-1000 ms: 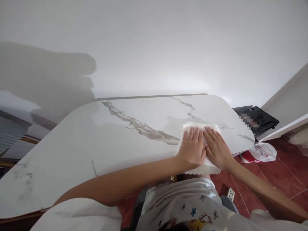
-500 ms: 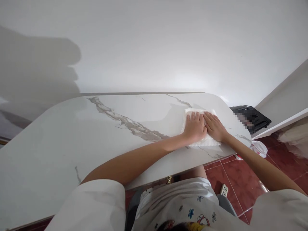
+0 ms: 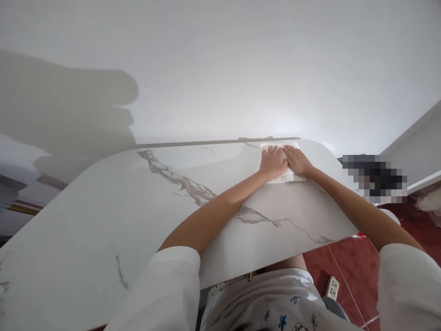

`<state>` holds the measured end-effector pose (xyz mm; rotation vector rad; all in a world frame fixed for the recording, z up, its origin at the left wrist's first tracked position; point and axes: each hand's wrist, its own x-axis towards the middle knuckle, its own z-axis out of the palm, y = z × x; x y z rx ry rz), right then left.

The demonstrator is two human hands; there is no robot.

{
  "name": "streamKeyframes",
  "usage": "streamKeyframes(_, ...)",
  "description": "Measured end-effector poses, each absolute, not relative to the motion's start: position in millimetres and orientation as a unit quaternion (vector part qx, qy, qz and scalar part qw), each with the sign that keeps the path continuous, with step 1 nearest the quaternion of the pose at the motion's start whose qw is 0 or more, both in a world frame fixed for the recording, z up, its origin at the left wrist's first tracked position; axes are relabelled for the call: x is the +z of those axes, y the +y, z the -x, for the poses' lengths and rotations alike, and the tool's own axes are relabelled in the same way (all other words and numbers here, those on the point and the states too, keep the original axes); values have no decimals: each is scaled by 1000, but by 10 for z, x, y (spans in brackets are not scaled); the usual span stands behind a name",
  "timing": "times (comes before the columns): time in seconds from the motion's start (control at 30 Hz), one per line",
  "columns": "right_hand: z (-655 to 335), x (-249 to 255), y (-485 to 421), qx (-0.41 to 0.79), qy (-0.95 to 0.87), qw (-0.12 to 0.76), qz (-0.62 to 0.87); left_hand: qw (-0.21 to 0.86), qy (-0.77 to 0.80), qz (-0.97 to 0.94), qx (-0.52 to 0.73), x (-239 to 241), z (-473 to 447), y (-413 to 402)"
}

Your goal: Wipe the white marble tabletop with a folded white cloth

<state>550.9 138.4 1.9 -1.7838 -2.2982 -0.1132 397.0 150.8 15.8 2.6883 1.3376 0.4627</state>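
A white cloth (image 3: 293, 178) with a wavy edge lies spread on the white marble-patterned table (image 3: 82, 225), close to its far edge. My left hand (image 3: 274, 163) presses flat on the cloth's left half, fingers stretched forward. Right beside it, my right hand (image 3: 298, 161) lies flat on the cloth with its fingers pointing forward and left. The two hands touch or nearly touch at the thumbs. Under the palms, part of the cloth is hidden.
Behind the table's far edge rises a white wall (image 3: 213, 69). A white power strip (image 3: 332, 288) lies on the red tiled floor (image 3: 347, 262) at the lower right. Something dark and pixelated (image 3: 375, 177) stands past the table's right end.
Both hands have slid the cloth away from me, toward the table's far edge and the wall. The view has shifted slightly.
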Motion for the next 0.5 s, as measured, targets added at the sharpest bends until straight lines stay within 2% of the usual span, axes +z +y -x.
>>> streamKeyframes(0.5, -5716, -10, 2149, -15, -815, 150, 559, 22, 489, -854, 174, 112, -4180, 2047)
